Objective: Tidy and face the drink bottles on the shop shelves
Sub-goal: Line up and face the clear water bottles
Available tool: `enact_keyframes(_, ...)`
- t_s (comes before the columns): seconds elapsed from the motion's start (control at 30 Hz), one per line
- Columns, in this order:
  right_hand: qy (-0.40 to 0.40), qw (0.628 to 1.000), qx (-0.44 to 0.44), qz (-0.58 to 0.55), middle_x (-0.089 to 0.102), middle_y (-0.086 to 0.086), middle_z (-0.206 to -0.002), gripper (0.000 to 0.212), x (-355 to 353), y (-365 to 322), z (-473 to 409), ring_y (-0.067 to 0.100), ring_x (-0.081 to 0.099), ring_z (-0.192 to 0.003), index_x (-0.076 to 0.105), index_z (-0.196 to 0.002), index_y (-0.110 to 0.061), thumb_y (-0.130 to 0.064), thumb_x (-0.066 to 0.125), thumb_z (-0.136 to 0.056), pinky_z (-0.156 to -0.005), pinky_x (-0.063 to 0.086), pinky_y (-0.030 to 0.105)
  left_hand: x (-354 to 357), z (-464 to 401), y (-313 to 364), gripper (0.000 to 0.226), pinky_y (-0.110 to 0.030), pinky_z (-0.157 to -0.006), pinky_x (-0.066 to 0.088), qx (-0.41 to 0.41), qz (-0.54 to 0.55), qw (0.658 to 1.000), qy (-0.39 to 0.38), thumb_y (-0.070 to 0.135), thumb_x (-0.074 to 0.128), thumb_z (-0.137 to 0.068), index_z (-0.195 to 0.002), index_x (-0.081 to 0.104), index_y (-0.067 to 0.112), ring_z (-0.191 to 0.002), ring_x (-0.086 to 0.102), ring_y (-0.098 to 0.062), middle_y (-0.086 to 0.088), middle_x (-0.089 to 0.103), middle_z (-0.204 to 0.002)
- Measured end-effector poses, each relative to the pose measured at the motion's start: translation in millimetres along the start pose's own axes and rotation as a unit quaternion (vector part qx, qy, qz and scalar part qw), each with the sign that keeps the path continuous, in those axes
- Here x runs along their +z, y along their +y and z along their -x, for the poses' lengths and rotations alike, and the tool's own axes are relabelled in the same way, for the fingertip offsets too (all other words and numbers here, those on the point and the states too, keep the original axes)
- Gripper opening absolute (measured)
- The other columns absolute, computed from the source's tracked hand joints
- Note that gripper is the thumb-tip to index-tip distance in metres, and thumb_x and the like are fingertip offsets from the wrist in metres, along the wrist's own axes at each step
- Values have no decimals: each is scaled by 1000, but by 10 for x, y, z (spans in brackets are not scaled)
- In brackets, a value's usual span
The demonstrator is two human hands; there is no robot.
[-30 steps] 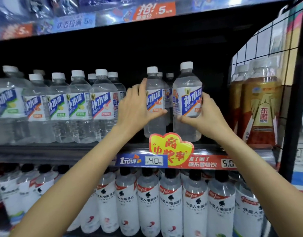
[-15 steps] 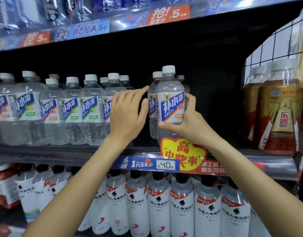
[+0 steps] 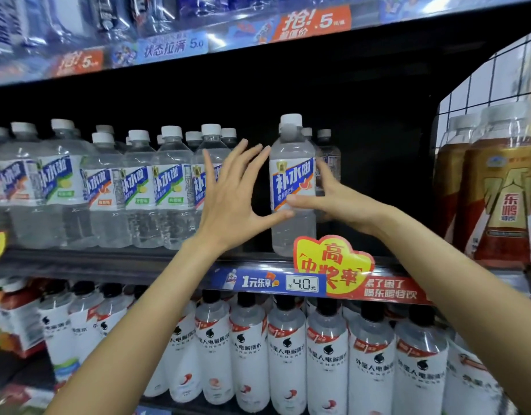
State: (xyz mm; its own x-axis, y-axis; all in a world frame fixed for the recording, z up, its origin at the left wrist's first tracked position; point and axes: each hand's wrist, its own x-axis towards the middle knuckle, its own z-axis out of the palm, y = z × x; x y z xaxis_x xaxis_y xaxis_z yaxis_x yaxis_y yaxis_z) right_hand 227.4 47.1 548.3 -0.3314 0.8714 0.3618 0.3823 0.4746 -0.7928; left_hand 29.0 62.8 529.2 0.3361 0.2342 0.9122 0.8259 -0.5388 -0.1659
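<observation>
A clear water bottle point(image 3: 291, 151) with a white cap and a blue-and-orange label stands at the front of the middle shelf point(image 3: 138, 262), label facing me. My right hand point(image 3: 345, 205) grips it, thumb across the front and fingers round its right side. Just left of it is my left hand point(image 3: 228, 196), fingers spread and straight, with only the thumb tip touching the bottle's lower left. More bottles of the same kind point(image 3: 328, 151) stand behind it, mostly hidden. A row of similar bottles point(image 3: 138, 190) fills the shelf to the left.
A dark gap lies to the right of the held bottle. Past it stand golden-brown drink bottles point(image 3: 503, 187) beside a wire grid. A yellow promo tag point(image 3: 333, 265) sticks up from the shelf edge. Black-capped, white-labelled bottles point(image 3: 288, 354) fill the lower shelf.
My right hand has slid its bottle left, in front of the bottle my left hand held. My left hand has let go and spread open beside it.
</observation>
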Motion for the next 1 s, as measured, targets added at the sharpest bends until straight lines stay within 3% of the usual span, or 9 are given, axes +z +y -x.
enact_keyframes(0.13, -21, 1000, 8, 0, 55, -6, -127, 113, 110, 40, -81, 5, 54, -114, -3, -150, -31, -45, 73, -68, -107, 37, 35, -19, -32, -33, 100, -54, -116, -10, 15, -16, 1000, -8, 79, 46, -74, -147, 34, 13, -145, 22, -18, -2, 39, -150)
enact_keyframes(0.3, -22, 1000, -4, -5, 53, -4, -128, 110, 191, -15, -171, 0, 54, -109, -14, -148, -25, -31, 72, -81, -83, 43, 13, -28, 5, -169, 102, -54, -117, -5, 13, -10, 1000, -11, 80, 45, -74, -147, 33, 10, -145, 20, -15, -1, 38, -151)
enact_keyframes(0.43, -3, 1000, -10, 6, 51, -2, -134, 120, 342, -36, -293, 12, 51, -123, -21, -148, -20, -38, 75, -78, -111, 36, 34, -53, 68, -334, 100, -55, -117, -4, 11, -5, 1000, -8, 79, 44, -76, -148, 32, 10, -145, 19, -15, -1, 36, -152)
enact_keyframes(0.57, 17, 1000, -9, 25, 51, -4, -132, 128, 509, -66, -413, 13, 48, -125, -24, -147, -21, -53, 75, -73, -112, 34, 37, -108, 94, -454, 97, -52, -118, -4, 8, 31, 999, -3, 74, 47, -79, -149, 31, 10, -145, 17, -16, -1, 36, -152)
enact_keyframes(0.7, 50, 995, -22, 88, 36, 13, -147, 143, 584, 16, -581, 25, 35, -137, -27, -143, -37, -92, 60, -43, -113, 29, 47, -115, 133, -467, 90, -60, -117, 4, 33, 7, 999, 0, 61, 52, -84, -150, 27, 6, -147, 13, -22, -6, 26, -156)
enact_keyframes(0.77, 13, 995, -23, 93, 38, 6, -146, 142, 520, -54, -476, 21, 36, -136, -34, -142, -25, -85, 62, -55, -112, 32, 41, -99, 156, -445, 90, -61, -116, 6, 31, 11, 999, -1, 58, 53, -83, -150, 23, 6, -147, 12, -23, -6, 23, -157)
enact_keyframes(0.87, -69, 997, -25, 36, 43, -17, -126, 110, 298, -33, -337, 9, 45, -122, -23, -148, -29, -45, 63, -82, -96, 47, 31, -71, 171, -406, 101, -57, -118, 1, 9, 2, 1000, -9, 71, 51, -78, -152, 19, 9, -148, 10, -22, -6, 20, -158)
enact_keyframes(0.93, -70, 997, -21, 9, 40, -20, -114, 101, 192, 0, -288, 3, 44, -114, -12, -149, -35, -30, 66, -85, -94, 49, 37, -36, 174, -360, 108, -56, -118, -1, -2, -12, 1000, -12, 81, 47, -73, -153, 16, 14, -148, 7, -23, -7, 19, -158)
enact_keyframes(1.0, -47, 998, -29, 25, 38, -18, -118, 101, 204, 14, -295, 1, 41, -112, -7, -151, -33, -28, 68, -84, -90, 51, 32, -3, 175, -314, 109, -56, -117, -4, -12, -15, 1000, -12, 84, 44, -71, -152, 13, 18, -148, 4, -25, -9, 17, -158)
